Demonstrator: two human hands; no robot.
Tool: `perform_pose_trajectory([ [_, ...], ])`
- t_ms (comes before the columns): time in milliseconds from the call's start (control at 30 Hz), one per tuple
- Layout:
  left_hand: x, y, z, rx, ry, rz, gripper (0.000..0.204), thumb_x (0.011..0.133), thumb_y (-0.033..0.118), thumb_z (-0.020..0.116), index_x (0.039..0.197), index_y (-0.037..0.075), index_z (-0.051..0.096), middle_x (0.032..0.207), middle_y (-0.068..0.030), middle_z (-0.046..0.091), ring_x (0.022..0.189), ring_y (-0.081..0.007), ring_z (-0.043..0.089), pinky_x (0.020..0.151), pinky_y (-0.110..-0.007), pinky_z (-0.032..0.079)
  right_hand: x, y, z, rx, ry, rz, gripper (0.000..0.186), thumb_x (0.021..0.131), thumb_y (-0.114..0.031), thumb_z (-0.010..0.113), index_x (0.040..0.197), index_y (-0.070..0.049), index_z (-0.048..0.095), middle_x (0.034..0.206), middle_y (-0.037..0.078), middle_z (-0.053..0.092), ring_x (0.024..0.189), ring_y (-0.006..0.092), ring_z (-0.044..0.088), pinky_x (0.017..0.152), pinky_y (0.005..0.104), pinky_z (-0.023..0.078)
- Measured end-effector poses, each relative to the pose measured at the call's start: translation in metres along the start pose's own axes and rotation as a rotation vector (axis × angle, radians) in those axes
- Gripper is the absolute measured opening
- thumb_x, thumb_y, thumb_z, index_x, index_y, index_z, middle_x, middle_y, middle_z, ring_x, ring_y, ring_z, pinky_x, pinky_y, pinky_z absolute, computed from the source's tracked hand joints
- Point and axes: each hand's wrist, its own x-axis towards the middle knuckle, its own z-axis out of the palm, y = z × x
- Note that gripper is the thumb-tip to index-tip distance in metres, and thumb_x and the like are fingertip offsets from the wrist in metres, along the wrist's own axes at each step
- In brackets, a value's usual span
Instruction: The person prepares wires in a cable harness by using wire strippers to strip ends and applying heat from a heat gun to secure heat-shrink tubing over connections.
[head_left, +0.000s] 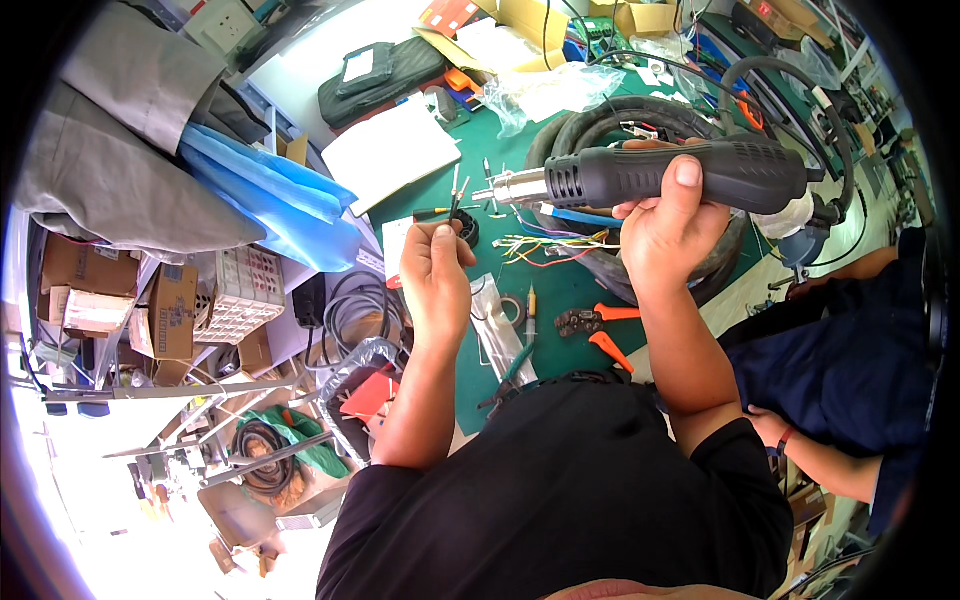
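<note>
My right hand (675, 220) grips a black hot-air gun (750, 170), held sideways with its metal nozzle pointing left toward my left hand. My left hand (436, 258) pinches thin dark wires (456, 196) upright just left of the nozzle; their ends are small. A coiled thick black cable (600, 128) lies behind the gun, and loose coloured wires (540, 248) spread below it. Orange-handled crimping pliers (610, 350), a tape roll (514, 312) and a clear plastic bag (492, 315) rest on the green mat (555, 370).
Paper (390, 155), a black case (370, 90) and open cardboard boxes (500, 35) sit at the back. Left are grey and blue cloths (270, 210) and shelved boxes (175, 310). A co-worker (825, 350) in dark blue stands close at my right. A lamp-like fixture (810, 225) is beside the bench.
</note>
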Motion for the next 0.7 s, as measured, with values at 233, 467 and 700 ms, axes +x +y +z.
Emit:
perform_pose_trajectory([
  [233, -0.005, -0.001, 0.001, 0.118, -0.016, 0.071, 0.014, 0.095, 0.011, 0.055, 0.092, -0.002, 0.052, 0.071, -0.0035, 0.056, 0.062, -0.0059, 0.051, 0.055, -0.02, 0.039, 0.0, 0.005, -0.005, 0.017, -0.029, -0.019, 0.041, 0.09, -0.03, 0.059, 0.112, 0.0, 0.043, 0.083, 0.021, 0.065, 0.049, 0.0185, 0.058, 0.039, 0.0257, 0.045],
  [467, -0.013, 0.003, 0.003, 0.337, 0.006, 0.23, 0.011, 0.093, 0.01, 0.059, 0.09, 0.0, 0.053, 0.069, -0.0035, 0.061, 0.061, -0.0046, 0.055, 0.055, -0.019, 0.041, -0.003, 0.005, -0.002, -0.034, -0.037, -0.062, 0.043, 0.091, -0.03, 0.059, 0.114, 0.002, 0.04, 0.084, 0.022, 0.066, 0.049, 0.0178, 0.058, 0.039, 0.025, 0.045],
  [700, -0.014, 0.0, 0.002, 0.573, 0.085, 0.413, 0.01, 0.088, 0.008, 0.064, 0.087, 0.002, 0.056, 0.068, -0.0067, 0.063, 0.051, -0.0107, 0.054, 0.048, -0.025, 0.041, -0.005, 0.003, -0.001, -0.063, -0.082, -0.121, 0.045, 0.091, -0.029, 0.059, 0.115, 0.003, 0.038, 0.085, 0.021, 0.066, 0.049, 0.0163, 0.058, 0.038, 0.0226, 0.045],
])
